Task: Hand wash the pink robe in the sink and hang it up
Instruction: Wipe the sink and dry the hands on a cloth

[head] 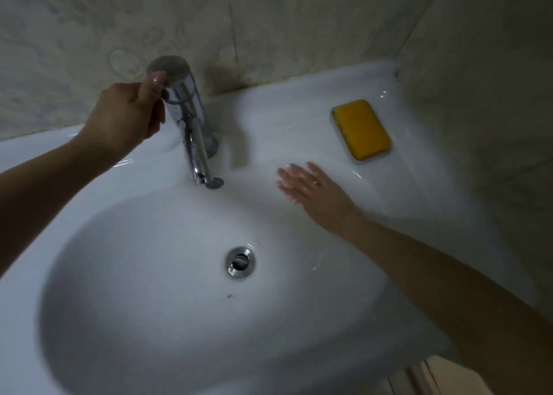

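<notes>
Left hand [125,116] gripping faucet handle [169,68], right hand [311,188] flat over sink ledge [299,119], pinkish fabric [443,376] by right forearm

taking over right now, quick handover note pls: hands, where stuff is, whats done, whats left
Left hand grips the top of the faucet; no water shows at the spout.
Right hand is open, fingers straight, over the back rim of the sink, holding nothing.
A yellow bar lies on the ledge to the right.
Pinkish fabric at the bottom right edge may be the robe; it isn't in the basin.
Done: nothing visible yet.
Left: fill, wash, rinse, hang.
</notes>
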A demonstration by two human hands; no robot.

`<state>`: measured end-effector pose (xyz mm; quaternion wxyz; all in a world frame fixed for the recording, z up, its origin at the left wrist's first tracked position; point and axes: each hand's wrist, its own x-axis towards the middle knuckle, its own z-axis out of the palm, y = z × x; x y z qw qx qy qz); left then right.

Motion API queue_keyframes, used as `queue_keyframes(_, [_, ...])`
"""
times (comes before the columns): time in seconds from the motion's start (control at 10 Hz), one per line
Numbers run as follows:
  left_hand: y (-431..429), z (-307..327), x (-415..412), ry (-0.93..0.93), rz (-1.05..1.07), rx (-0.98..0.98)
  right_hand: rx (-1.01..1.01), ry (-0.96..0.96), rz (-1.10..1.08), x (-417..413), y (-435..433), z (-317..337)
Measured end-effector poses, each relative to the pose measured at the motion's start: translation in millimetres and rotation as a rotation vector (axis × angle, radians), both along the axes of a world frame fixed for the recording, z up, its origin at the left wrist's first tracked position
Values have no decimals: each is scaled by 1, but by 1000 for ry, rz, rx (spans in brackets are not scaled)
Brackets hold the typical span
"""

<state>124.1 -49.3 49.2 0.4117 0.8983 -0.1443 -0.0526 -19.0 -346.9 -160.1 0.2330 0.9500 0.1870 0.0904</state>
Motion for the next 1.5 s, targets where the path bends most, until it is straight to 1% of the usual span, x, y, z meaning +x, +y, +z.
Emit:
queue_keyframes(0.1, [-2,4,-3,11,-4,1,227,28,-225,-36,5,8])
queue_keyframes(0.2, [-5,9,-9,-3,3,38,240,277,-196,-96,84,-37])
queue_keyframes(0.3, [-2,10,-8,11,4,72,390,470,-131,-130,62,-29])
queue_keyframes(0.4, [0,9,-6,50,2,48,477,394,-361,-107,-18,29])
queue_keyframes(0.5, [1,7,-4,56,-6,43,276,286,-409,-134,29,44])
queue_keyframes(0.6, [0,7,-2,61,2,58,560,922,-380,-158,155,73])
queue_keyframes(0.7, [-1,4,0,57,-1,67,642,1152,-18,-152,235,109])
queue_keyframes(0.8, [3,-3,7,69,-6,42,670,972,144,-178,243,129])
queue_keyframes(0.9, [8,-8,14,110,35,-3,554,593,-74,-218,138,109])
queue_keyframes(1.0, [16,-13,23,165,91,-41,799,494,-86,-248,-5,96])
queue_keyframes(1.1, [14,-5,14,153,84,1,342,215,-736,-246,-100,119])
queue_keyframes(1.2, [7,0,5,137,49,14,412,263,-770,-253,-82,107])
queue_keyframes(1.3, [8,2,4,142,30,13,591,106,-767,-254,13,89])
queue_keyframes(1.4, [7,4,2,134,50,67,788,204,-466,-234,159,94])
queue_keyframes(1.5, [2,11,-3,116,78,144,753,450,-228,-218,295,105])
